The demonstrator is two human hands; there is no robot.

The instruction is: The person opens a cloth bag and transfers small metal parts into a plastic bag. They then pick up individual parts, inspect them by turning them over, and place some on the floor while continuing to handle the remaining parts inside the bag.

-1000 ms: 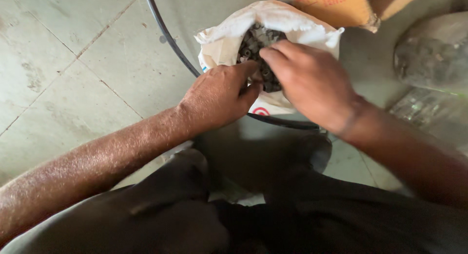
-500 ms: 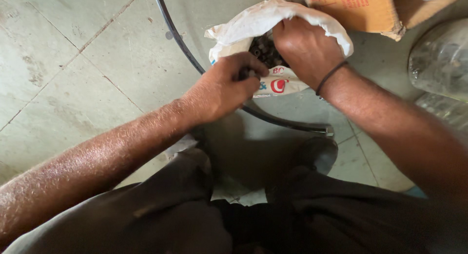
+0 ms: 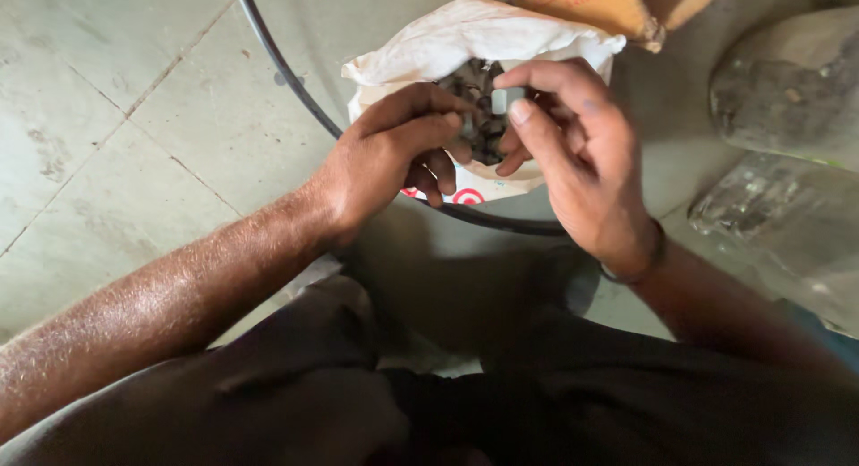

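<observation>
Here, the white bag (image 3: pixel 465 50) sits on the tiled floor (image 3: pixel 107 117), towards the top middle of my view, its mouth rolled open and a heap of small dark metal pieces (image 3: pixel 479 108) showing inside. I cannot tell exactly what the pieces are; they look like small hardware.

My left hand (image 3: pixel 385 157) grips the near rim of the bag, fingers curled over its edge and thumb pressed along the top, holding the mouth open. My right hand (image 3: pixel 573 153) hovers over the opening with fingers half bent; the forefinger and thumb seem to pinch a small pale piece (image 3: pixel 507 101), though it is too small to be sure.

I judge the step in hand to be picking pieces out of the bag, one at a time. The next move calls for a firm pinch and a steady left hand, so the soft rim does not fold over the contents.

A black cable (image 3: pixel 286 72) curves across the floor, passing under the bag. A brown cardboard box (image 3: pixel 591 5) lies just behind the bag, and crumpled clear plastic (image 3: pixel 787 206) lies to the right.
</observation>
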